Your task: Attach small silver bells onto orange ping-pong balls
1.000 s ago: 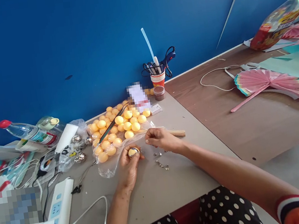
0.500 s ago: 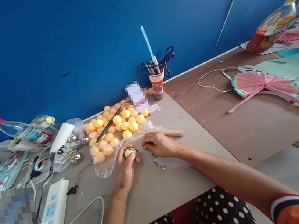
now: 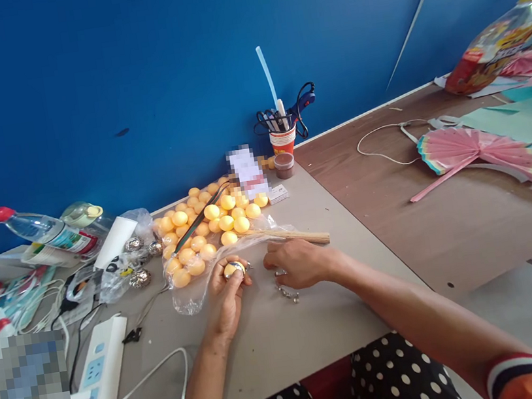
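Left hand (image 3: 225, 299) gripping a yellow-and-silver ball (image 3: 234, 269)
Right hand (image 3: 300, 262) is over some silver bits (image 3: 288, 295), can't tell if it's pinching any

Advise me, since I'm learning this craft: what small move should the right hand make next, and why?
Probably pinch up one small silvery piece: the right hand is close beside several on the table, while the left hand holds a ball that shows yellow amid silvery parts.

A small, round yellow ball (image 3: 234, 268), partly covered in shiny silver material, sits gripped between the left hand's (image 3: 222, 293) thumb and fingers. Small, shiny silver-coloured pieces (image 3: 288, 295) lie scattered in a short line just beside the right hand (image 3: 300, 262).
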{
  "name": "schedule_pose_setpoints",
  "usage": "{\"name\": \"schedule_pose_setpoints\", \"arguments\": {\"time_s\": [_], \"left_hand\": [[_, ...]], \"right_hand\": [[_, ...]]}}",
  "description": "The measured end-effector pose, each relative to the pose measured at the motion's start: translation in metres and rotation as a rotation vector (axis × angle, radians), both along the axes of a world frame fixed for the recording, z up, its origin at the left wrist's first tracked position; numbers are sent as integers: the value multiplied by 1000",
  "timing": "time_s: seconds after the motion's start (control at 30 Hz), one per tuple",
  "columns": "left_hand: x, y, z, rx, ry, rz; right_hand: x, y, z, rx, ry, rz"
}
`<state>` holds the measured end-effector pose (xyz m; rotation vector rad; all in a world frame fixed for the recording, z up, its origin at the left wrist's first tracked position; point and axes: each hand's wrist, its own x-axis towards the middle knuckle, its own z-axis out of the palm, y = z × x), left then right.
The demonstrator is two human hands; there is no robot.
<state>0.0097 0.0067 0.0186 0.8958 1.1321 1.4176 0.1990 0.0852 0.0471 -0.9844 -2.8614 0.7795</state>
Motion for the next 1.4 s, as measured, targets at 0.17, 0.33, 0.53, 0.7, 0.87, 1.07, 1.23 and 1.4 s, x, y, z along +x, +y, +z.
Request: {"name": "schedule_pose_setpoints", "arguments": {"time_s": [0.17,0.33,0.53,0.7,0.87,1.07,1.23,1.4], "left_hand": [[0,0,0,-8,-15,-19],[-1,0,-3,-15,-14,-35],[-1,1,2,-24,-91,-54],[3,1,5,-63,-153,-32],[6,1,3,-76,-169,9],[5,3,2,-92,-199,15],[4,3,0,-95,-189,12],[3,0,-1,-91,-110,-4]], "right_hand": [[-3,2,-13,4,3,-3],[-5,3,-14,-40,137,-49],[-9,0,-3,-212,500,-252],[-11,1,0,-463,670,-379],[-12,5,-1,-715,697,-458],[-13,6,-6,-860,826,-444],[-13,6,-10,-896,834,-430],[-15,4,-8,-885,821,-425]]}}
